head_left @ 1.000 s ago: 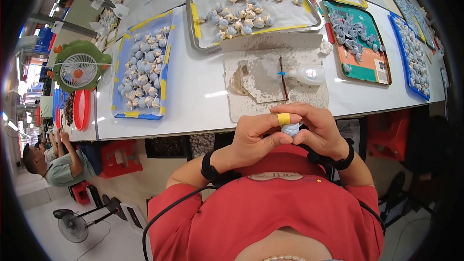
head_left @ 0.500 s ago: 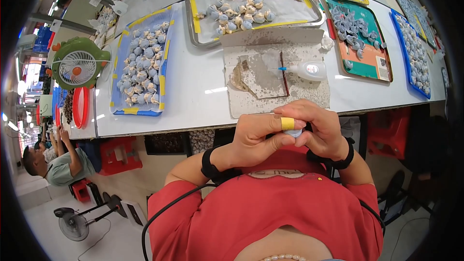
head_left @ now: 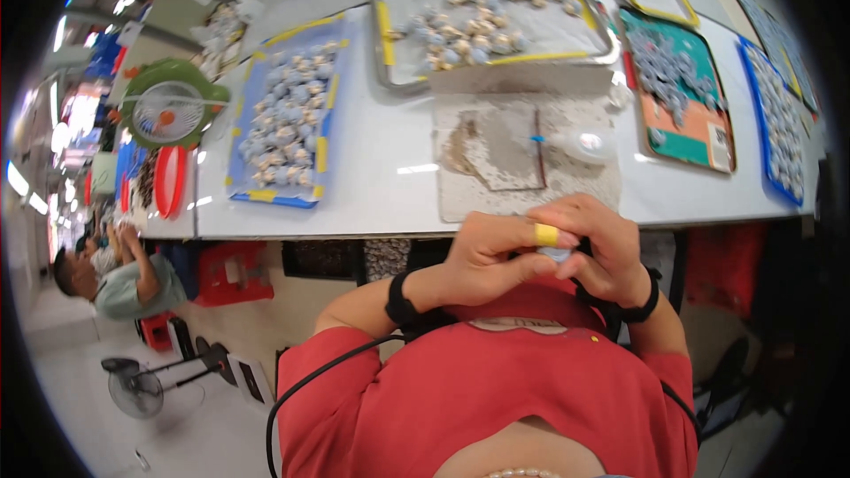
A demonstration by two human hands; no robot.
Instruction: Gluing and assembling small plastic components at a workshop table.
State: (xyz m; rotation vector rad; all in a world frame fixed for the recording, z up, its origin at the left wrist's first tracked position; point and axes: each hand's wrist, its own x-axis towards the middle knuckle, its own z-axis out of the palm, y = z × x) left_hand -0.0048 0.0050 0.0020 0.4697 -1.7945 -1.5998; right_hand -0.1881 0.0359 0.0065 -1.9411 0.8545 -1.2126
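Just past the table's front edge, my left hand and my right hand meet in front of my chest. Both are closed, fingertips pinching one small pale-blue piece between them; most of it is hidden by the fingers. Yellow tape wraps a finger of my left hand. Beyond the hands lies a stained, off-white board with a grey slab on it. On that board a white squeeze bottle with a blue tip lies on its side.
A blue tray of small blue-and-cream figures stands left, a metal-rimmed tray of similar ones behind. To the right are a green-and-orange tray with grey-blue pieces and another blue tray. A green fan and a person are at left.
The view has shifted, so the table and trays appear farther right, and the picture is blurrier. Both hands keep their pinch on the small pale-blue piece.
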